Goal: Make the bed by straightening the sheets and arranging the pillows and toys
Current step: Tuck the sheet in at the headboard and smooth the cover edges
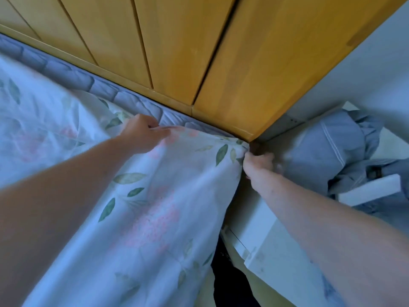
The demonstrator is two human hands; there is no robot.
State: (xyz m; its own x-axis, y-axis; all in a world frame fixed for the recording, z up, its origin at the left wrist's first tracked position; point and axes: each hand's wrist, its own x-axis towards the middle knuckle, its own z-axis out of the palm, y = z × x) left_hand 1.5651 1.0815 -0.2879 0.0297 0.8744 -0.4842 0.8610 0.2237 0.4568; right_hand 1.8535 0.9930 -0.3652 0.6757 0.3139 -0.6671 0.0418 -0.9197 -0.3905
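A white sheet (pixel 141 213) printed with green leaves and pink flowers covers the bed and hangs over its near corner. Along the far edge the grey quilted mattress (pixel 97 87) shows bare. My left hand (pixel 141 134) pinches the sheet's top edge beside the mattress rim. My right hand (pixel 259 165) grips the sheet's corner right at the bed's far corner, next to the wood panel. No pillows or toys are in view.
A yellow wooden headboard (pixel 177 52) of vertical planks runs behind the mattress and turns a corner at the right. Beyond it, grey bedding (pixel 329 147) lies bunched on a white surface (pixel 272 238). A pale wall (pixel 365 80) stands at the right.
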